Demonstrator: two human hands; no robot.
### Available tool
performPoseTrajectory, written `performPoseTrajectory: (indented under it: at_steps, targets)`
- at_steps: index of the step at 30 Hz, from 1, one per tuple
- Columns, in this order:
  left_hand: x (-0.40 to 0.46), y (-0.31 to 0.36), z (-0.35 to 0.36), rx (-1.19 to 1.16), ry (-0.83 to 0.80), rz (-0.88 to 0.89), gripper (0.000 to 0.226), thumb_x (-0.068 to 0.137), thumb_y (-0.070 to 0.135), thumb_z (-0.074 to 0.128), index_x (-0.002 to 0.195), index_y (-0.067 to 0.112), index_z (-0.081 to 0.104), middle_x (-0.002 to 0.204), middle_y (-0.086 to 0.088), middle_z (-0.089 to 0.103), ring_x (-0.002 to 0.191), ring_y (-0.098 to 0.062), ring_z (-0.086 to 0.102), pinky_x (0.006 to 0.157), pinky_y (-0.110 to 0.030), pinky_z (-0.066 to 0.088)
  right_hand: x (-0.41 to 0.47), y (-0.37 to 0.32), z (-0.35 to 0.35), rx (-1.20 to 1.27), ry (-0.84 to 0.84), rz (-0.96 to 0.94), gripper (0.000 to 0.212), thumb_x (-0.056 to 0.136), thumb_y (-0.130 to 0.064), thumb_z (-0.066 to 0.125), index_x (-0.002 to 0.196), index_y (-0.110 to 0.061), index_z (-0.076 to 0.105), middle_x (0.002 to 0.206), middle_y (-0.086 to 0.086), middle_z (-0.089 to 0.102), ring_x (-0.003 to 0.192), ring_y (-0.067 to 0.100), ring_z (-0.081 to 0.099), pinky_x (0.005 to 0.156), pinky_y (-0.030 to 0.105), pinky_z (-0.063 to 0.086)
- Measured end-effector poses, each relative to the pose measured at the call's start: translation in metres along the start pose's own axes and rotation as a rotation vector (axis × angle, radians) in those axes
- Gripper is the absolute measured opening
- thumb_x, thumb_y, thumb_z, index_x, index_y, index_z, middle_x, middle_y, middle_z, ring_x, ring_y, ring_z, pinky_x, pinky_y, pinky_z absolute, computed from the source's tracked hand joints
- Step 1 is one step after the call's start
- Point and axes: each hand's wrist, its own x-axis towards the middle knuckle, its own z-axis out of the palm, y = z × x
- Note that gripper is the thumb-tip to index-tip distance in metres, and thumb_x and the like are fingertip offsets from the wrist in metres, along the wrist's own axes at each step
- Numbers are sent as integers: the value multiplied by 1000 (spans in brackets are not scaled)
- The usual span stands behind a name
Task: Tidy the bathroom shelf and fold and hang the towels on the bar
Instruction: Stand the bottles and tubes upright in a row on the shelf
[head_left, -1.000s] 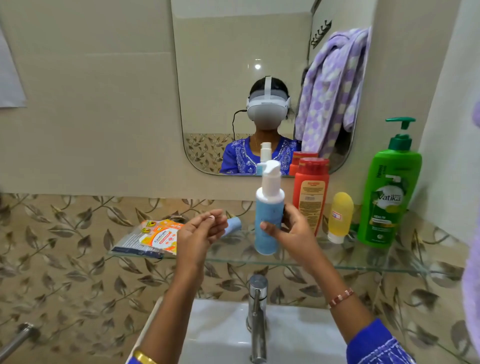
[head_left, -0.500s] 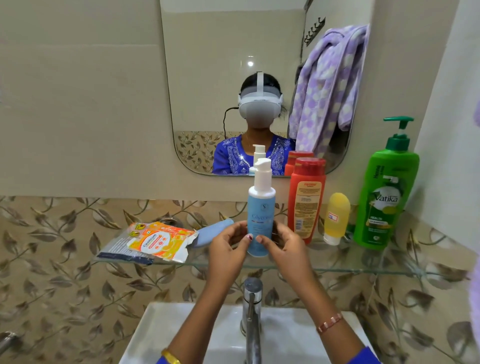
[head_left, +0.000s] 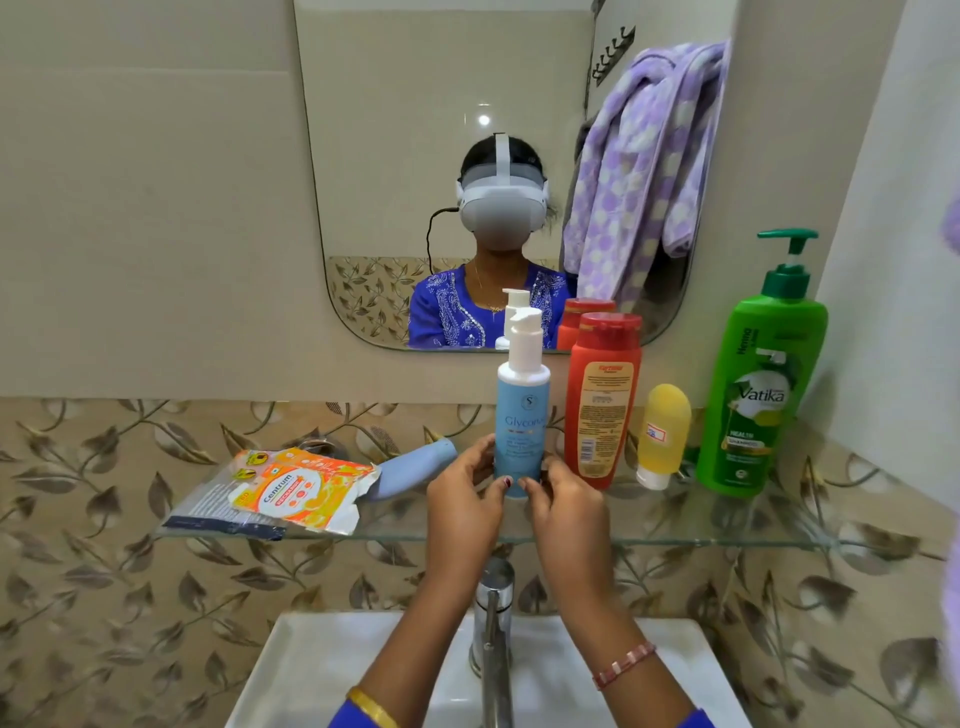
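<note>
Over the sink, gripping the blue pump bottle low with left hand and right hand, as half a second ago; upright on the glass shelf, white pump, "Glycon" label, contents hidden. Beside it, red bottle; in the mirror, purple towel.

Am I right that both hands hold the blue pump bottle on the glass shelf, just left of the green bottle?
Not quite. In the head view, both hands, left and right, hold the blue pump bottle on the glass shelf, but its right-hand neighbour is the red bottle; the green bottle stands farther right.
</note>
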Motion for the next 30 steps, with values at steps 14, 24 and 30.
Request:
performPoseTrajectory:
  at_steps: [14, 24, 30]
  targets:
    - [-7, -2, -7, 223, -94, 99, 45, 86, 0, 52, 129, 10, 50, 125, -7, 61, 113, -16, 57, 93, -16, 39, -6, -4, 4, -89, 62, -31, 36, 82, -10, 64, 115, -6, 51, 105, 19, 67, 93, 31, 67, 71, 35, 56]
    - [-20, 5, -10, 81, 0, 61, 36, 89, 1, 47, 123, 9, 56, 121, -5, 63, 111, -13, 58, 97, -27, 46, -22, 5, -7, 150, 143, -76, 17, 83, -2, 61, 100, -4, 61, 98, 10, 68, 88, 18, 66, 73, 15, 50]
    - [-40, 3, -36, -244, 114, 4, 31, 89, -2, 48, 104, 21, 63, 100, 1, 69, 96, -7, 65, 83, -13, 50, -43, -3, -7, 231, 110, -233, 19, 77, 7, 66, 92, -4, 68, 86, 7, 68, 81, 13, 64, 77, 18, 52]
